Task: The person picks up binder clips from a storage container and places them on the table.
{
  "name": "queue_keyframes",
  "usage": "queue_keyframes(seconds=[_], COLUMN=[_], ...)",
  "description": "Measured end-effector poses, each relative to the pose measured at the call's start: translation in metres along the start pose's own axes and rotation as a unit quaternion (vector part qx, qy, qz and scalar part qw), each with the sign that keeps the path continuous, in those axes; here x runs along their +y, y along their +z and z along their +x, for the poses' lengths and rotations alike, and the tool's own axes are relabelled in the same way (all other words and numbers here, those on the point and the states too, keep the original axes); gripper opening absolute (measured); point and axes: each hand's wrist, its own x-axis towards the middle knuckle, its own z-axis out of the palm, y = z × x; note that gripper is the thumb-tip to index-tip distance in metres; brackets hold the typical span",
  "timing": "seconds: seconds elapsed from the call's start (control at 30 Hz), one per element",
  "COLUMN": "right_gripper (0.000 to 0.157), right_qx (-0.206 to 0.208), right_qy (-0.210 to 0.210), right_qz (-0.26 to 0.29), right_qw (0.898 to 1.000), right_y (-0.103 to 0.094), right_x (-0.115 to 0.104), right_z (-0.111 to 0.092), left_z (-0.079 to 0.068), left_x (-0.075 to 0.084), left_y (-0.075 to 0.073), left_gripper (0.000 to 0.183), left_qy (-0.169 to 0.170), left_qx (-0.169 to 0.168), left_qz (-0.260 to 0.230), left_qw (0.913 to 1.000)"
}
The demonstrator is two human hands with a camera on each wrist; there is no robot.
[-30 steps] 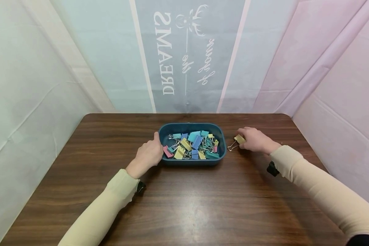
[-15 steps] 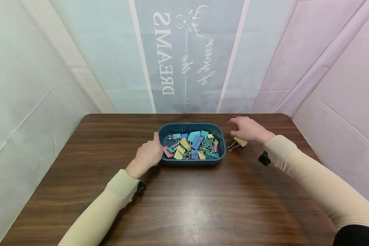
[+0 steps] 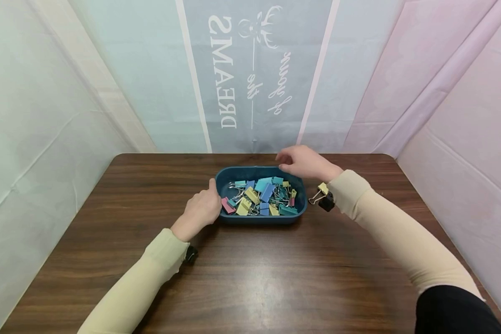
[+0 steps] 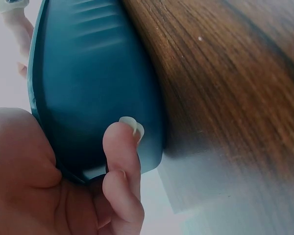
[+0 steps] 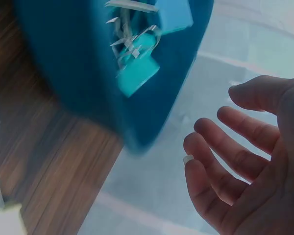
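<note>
A dark blue plastic bin [image 3: 260,221] holds a pile of coloured binder clips [image 3: 267,192] in blue, teal, yellow and pink. My left hand [image 3: 200,208] grips the bin's left end, its fingertips against the outer wall in the left wrist view. Over the bin's far right corner hovers my right hand [image 3: 306,162], fingers loosely bent with nothing between them in the right wrist view. On the table just right of the bin lies a yellow binder clip [image 3: 323,188] with wire handles, partly covered by the right sleeve and wrist camera.
The bin stands on a brown wood-grain table [image 3: 250,278], near its far edge. Behind rises a pale cloth backdrop [image 3: 150,69] with printed lettering, and similar cloth hangs at both sides. A black wrist camera [image 3: 327,202] sits under the right cuff.
My right hand has let go of the yellow binder clip and moved left and away to the bin's far right corner. The clip stays on the table; my left hand has kept its place.
</note>
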Motion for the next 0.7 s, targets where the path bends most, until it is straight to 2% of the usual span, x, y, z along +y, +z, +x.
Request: queue_keyframes(seconds=[0.37,0.7], right_gripper=[0.029,0.03], right_qx=[-0.04,-0.093], right_qy=[-0.047,-0.064], right_qz=[-0.006,-0.049], right_qw=[0.998,0.992], right_y=[0.027,0.055], right_x=[-0.034,-0.066], right_z=[0.038,0.054], left_z=[0.003,0.002], left_x=[-0.001,0.0], left_y=[0.0,-0.001], left_gripper=[0.064,0.066], left_qy=[-0.006,-0.013], left_qx=[-0.007,-0.02], left_qz=[-0.004,-0.013], left_qw=[1.0,0.9996])
